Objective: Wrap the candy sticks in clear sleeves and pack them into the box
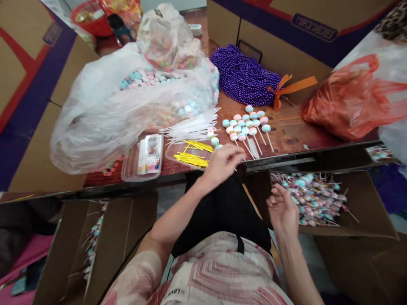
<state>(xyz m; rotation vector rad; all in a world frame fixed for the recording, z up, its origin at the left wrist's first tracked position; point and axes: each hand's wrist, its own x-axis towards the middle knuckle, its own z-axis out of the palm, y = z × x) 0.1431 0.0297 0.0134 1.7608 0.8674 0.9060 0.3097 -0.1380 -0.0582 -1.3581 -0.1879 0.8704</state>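
My left hand (pixel 222 164) is closed in a pinch at the table's front edge. From it slants a lollipop (pixel 215 140) with pastel candies stacked along a thin stick; a white stick end shows below the fingers. Beyond it lie several unwrapped lollipops (pixel 246 123) in pink, white and blue. A shallow plastic tray of yellow twist ties (pixel 192 159) sits beside the hand, with white sticks (pixel 187 125) behind it. My right hand (pixel 282 207), palm up with loosely curled fingers, appears to hold nothing. It is beside a cardboard box (pixel 372 212) of wrapped lollipops (pixel 318 201).
A big clear bag of candies (pixel 104 101) covers the table's left part. Purple bead strands (pixel 244 76) and a red plastic bag (pixel 346 101) lie toward the right. A clear container (pixel 127 169) holds small packets. Another open box (pixel 117 237) stands low at left.
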